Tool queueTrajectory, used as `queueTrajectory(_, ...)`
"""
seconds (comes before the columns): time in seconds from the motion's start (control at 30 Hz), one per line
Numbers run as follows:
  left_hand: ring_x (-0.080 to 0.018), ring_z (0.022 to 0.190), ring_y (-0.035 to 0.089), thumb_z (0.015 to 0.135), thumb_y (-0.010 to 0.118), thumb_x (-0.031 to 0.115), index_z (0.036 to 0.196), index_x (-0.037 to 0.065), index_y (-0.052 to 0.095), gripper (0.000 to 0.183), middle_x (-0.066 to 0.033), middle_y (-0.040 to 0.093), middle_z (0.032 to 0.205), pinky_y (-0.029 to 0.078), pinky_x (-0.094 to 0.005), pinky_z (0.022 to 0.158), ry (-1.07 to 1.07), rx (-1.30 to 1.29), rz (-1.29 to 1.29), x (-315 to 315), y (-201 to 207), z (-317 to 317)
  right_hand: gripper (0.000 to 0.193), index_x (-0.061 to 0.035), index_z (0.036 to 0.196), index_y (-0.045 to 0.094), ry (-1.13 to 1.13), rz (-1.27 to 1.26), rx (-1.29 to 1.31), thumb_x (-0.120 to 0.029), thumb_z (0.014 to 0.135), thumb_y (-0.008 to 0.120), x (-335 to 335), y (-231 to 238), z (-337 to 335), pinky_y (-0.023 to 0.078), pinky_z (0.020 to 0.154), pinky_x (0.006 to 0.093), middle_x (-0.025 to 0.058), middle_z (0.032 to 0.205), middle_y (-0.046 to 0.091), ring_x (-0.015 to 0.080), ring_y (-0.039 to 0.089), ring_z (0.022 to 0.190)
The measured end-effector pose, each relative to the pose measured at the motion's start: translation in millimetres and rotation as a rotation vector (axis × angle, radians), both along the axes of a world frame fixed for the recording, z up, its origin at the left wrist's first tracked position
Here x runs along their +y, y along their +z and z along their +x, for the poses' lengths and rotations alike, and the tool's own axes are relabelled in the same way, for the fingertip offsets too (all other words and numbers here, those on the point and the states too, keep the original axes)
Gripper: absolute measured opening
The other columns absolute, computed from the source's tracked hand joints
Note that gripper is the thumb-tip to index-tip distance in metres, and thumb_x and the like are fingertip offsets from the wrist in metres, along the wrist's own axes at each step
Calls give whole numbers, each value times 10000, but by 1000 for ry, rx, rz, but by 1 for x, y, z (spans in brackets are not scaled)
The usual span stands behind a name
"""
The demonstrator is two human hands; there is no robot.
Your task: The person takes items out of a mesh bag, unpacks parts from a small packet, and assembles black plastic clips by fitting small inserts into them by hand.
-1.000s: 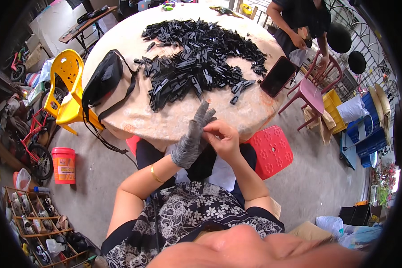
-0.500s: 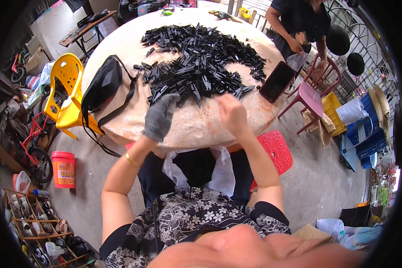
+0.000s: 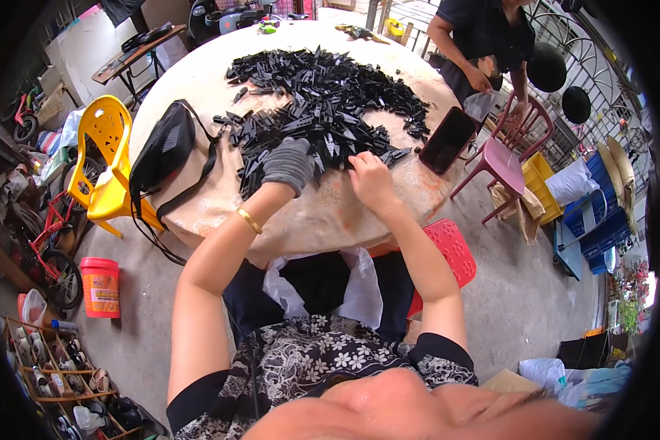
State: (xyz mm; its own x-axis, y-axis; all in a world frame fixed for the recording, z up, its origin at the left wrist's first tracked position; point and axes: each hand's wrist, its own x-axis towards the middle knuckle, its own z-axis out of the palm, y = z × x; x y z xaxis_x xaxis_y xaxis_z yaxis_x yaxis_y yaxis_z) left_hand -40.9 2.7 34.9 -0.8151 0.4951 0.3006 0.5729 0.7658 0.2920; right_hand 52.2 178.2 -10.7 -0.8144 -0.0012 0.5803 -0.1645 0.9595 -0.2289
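A wide pile of small black pointed plastic pieces [image 3: 330, 95] is spread over the round table. My left hand [image 3: 290, 163], in a grey knit glove, rests on the near edge of the pile. Its fingertips are lost against the black pieces, so their grip does not show. My bare right hand [image 3: 372, 180] is beside it at the pile's near right edge. Its fingers are curled and drawn together by the pieces; whatever is between them is too small to make out.
A cream patterned cloth covers the table [image 3: 198, 66]. A black bag [image 3: 166, 147] lies at its left and a dark phone [image 3: 449, 141] at its right edge. A yellow chair [image 3: 104, 158], a red stool [image 3: 451, 253] and a purple chair [image 3: 507, 163] stand around. Another person [image 3: 484, 37] stands far right.
Both hands have moved. My gloved left hand has gone forward and right onto the pile, and my right hand has reached forward to the pile's near edge. The view has shifted slightly.
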Motion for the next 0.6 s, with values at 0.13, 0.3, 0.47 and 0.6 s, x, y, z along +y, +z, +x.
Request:
queueTrajectory(0.13,-318,734,602,705,696,135,950,44,575,288,-159,608,833,492,-391,675,-252,120,464,-14,-14,-5,272,-29,1029,580,17,-6,-52,-126,777,616,-8,14,10,462,753,375,108,923,546,284,548,886)
queueTrajectory(0.3,-191,584,572,772,615,-10,1101,42,509,349,-100,614,804,475,-301,567,-406,-489,765,-41,-21,30,236,-32,983,594,51,69,-23,-141,776,626,-7,4,-1,457,768,367,112,910,548,283,551,884)
queueTrajectory(0.47,-220,719,585,786,599,23,1065,95,586,288,-84,579,820,484,-333,652,-539,-243,291,-83,-37,38,147,-28,889,613,109,-143,-114,-101,763,631,-17,3,12,459,751,380,124,897,557,308,561,852)
queueTrajectory(0.6,-326,790,579,773,642,189,997,112,627,237,-126,591,847,481,-398,704,-438,-34,22,-88,-25,51,151,-20,883,609,318,-302,-133,-64,743,640,-34,6,35,468,724,390,138,864,565,338,568,816)
